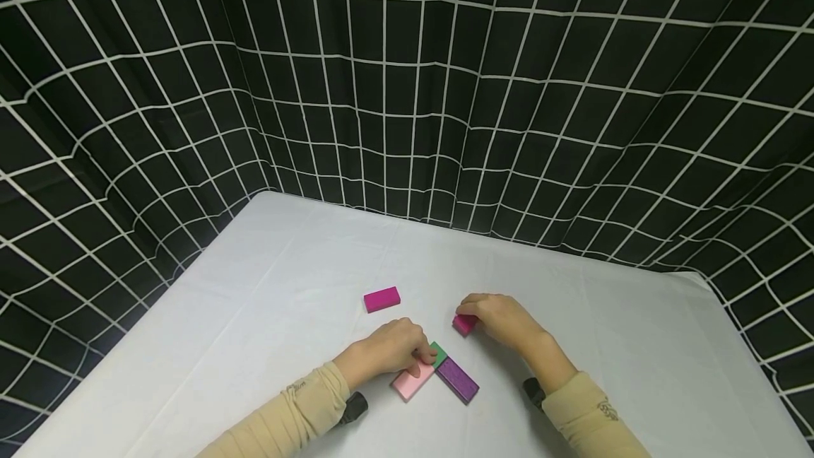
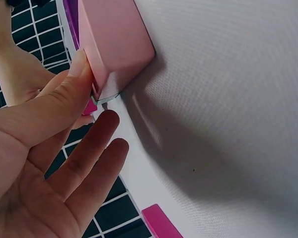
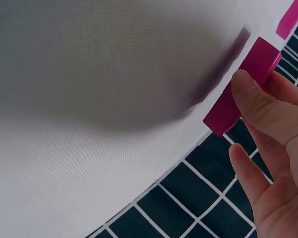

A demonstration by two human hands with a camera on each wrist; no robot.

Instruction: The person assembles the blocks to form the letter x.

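My left hand rests its thumb on the pink block and its index fingertip at the green block. The other fingers stand free in the left wrist view. The green block sits at the pink block's far end, partly covered by my fingers. A purple block meets the green one on the right, so the two longer blocks angle apart. My right hand pinches a magenta block between thumb and fingers, to the far right of the group; its shadow shows beside it on the cloth.
A second magenta block lies on the white tablecloth beyond my left hand. Black cloth with a white grid hangs behind the table and along both sides.
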